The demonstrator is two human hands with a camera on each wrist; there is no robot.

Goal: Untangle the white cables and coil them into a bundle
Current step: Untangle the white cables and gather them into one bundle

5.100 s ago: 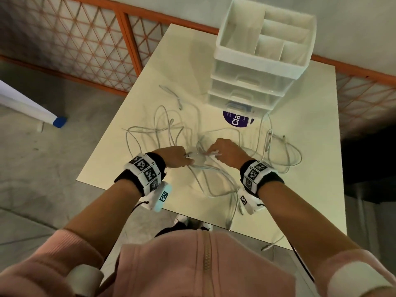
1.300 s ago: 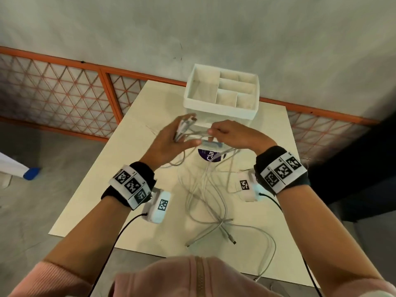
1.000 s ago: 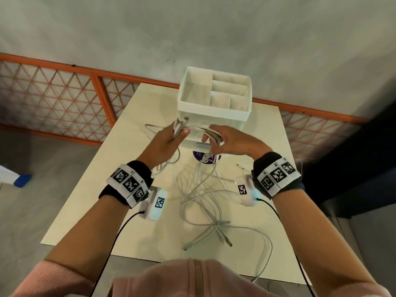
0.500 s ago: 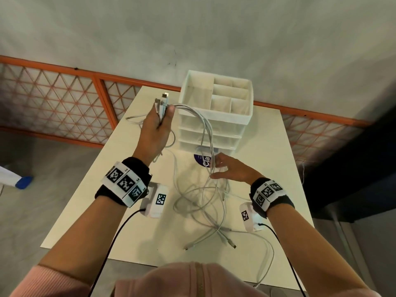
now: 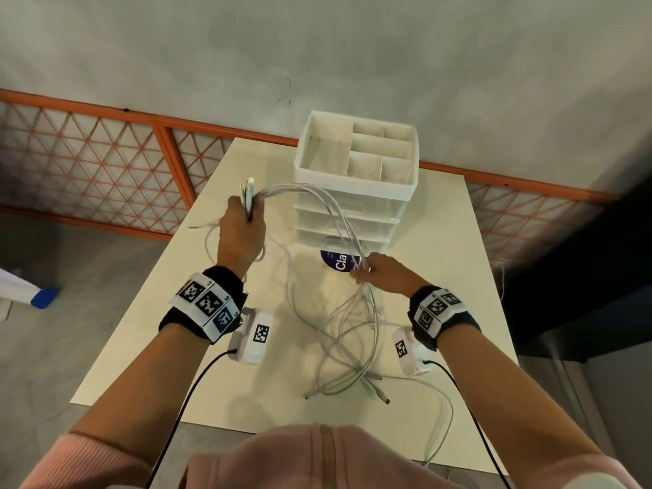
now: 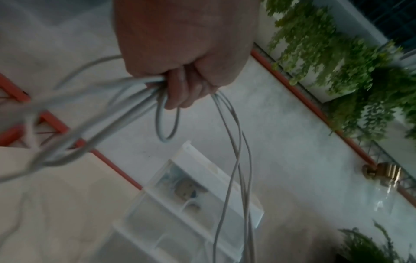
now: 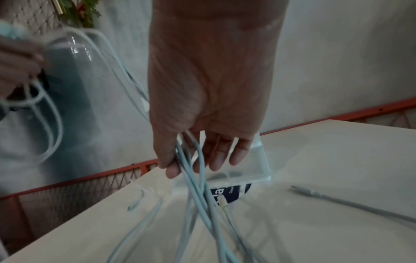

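- Nearest the camera in the head view, the loose ends of the white cables (image 5: 347, 351) lie tangled on the cream table (image 5: 148, 333), with 2 connector tips pointing toward the near edge and 1 strand trailing over that edge.
- A little further in, the right hand (image 5: 386, 273) hangs low over the table, and several strands run between its thumb and fingers.
- The right wrist view shows those fingers (image 7: 219, 154) extended downward and only lightly bent, the thumb closing against the strands from the side; whether this is a firm pinch or a loose guide is hard to judge through the blur.
- Also in that view, 1 grey connector end (image 7: 302, 191) lies by itself on the table, apart from the bunch.
- From the right hand the cables rise in an arc up and to the left to the left hand (image 5: 241, 229), which is raised well above the table.
- The left hand is a closed fist around the gathered cable ends, with connector tips sticking up out of the top of it and a small loop hanging below its fingers (image 6: 178, 92).
- Beyond both hands stands a white drawer organizer (image 5: 356, 181) with open compartments on top and a round purple sticker (image 5: 337, 257) on the table at its base.
- Behind the table runs an orange mesh fence (image 5: 106, 164) below a grey wall.
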